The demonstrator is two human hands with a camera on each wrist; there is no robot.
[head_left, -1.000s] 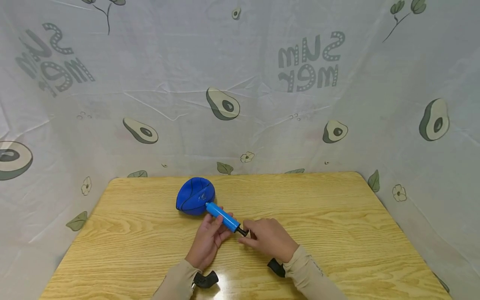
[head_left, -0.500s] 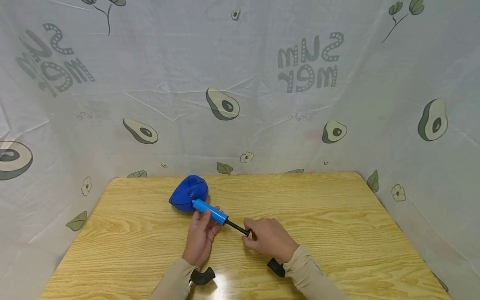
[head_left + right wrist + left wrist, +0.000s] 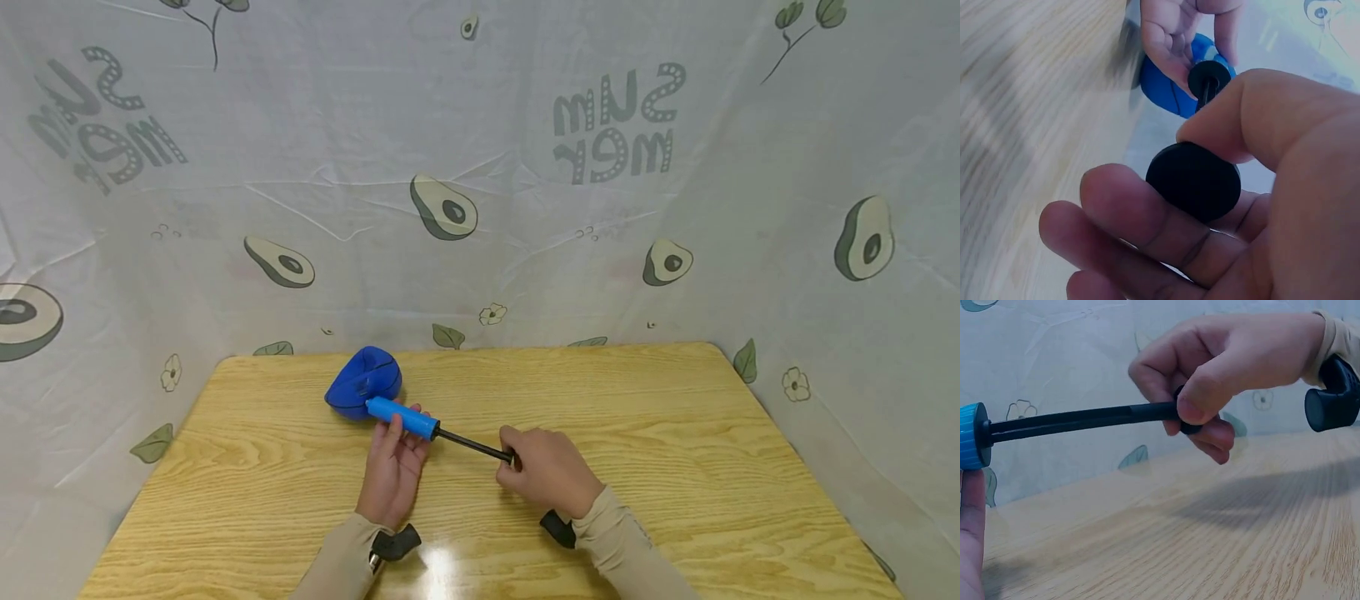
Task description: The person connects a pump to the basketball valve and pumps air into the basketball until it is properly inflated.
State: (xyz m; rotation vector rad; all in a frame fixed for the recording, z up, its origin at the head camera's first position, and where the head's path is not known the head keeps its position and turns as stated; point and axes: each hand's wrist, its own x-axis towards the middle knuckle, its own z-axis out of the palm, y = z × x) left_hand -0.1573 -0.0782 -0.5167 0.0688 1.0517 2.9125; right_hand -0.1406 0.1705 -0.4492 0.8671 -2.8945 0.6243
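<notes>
A blue hand pump (image 3: 405, 418) points its nozzle into a dented, partly deflated blue ball (image 3: 366, 382) with black lines. My left hand (image 3: 392, 477) grips the pump's blue barrel, thumb on top and fingers beneath. The black pump rod (image 3: 1085, 420) is drawn far out of the barrel. At its end, my right hand (image 3: 551, 468) pinches the round black handle (image 3: 1194, 181) between thumb and fingers. The ball rests near the back left of the table, and the nozzle's tip is hidden where it meets the ball.
The wooden table (image 3: 637, 417) runs back to a pale curtain (image 3: 525, 250) printed with avocados and lettering. Black camera mounts (image 3: 396, 543) sit on both wrists, below the sleeves' cuffs.
The rod has come out from almost fully pushed in to long drawn out. My left hand, pump and ball have shifted left; the right hand has moved slightly right.
</notes>
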